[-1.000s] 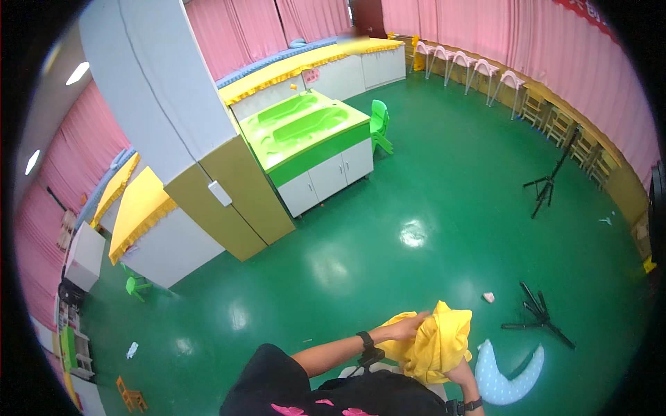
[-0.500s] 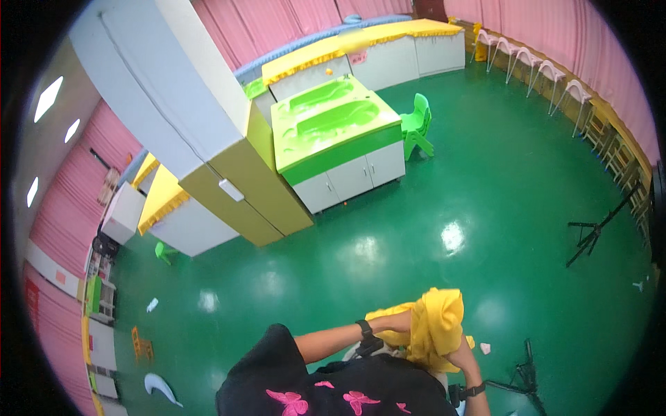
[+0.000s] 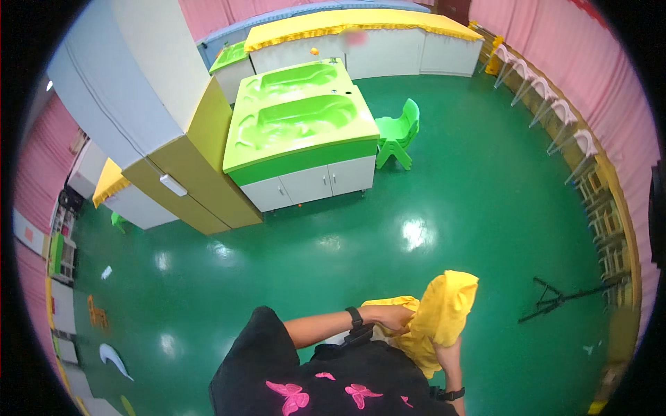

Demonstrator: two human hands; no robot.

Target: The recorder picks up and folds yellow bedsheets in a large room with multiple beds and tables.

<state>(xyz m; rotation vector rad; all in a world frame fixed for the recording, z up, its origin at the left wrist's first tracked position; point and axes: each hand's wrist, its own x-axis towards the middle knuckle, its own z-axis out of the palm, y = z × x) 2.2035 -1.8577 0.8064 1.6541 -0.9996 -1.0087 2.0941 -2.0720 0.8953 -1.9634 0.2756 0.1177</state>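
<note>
We hold a yellow cloth (image 3: 447,305) in front of our body, a little right of the middle and up off the green floor (image 3: 312,277). It is bunched: 1 rounded end stands up on the right, and a flatter part reaches left, just beyond our left hand (image 3: 394,317). That hand comes across from the left, its fingers pinching a fold of the cloth. Our right forearm (image 3: 451,364) rises from the lower edge and goes in under the cloth, which hides our right hand, so we cannot tell whether its fingers are spread or pressed together. We wear a black band (image 3: 355,319) on each wrist and a black shirt (image 3: 333,371) with pink butterflies.

Ahead of us, well apart from the cloth, we see a green and yellow unit (image 3: 305,156) with 2 basins on top and white doors below. Green chairs (image 3: 399,132) are stacked beside it, and behind it runs a long counter (image 3: 385,55) under a yellow ruffled cover. A black tripod (image 3: 553,301) is on the floor to our right. Far to our left, we see a small orange-brown chair (image 3: 97,312) and a pale blue crescent (image 3: 113,358) on the floor.
</note>
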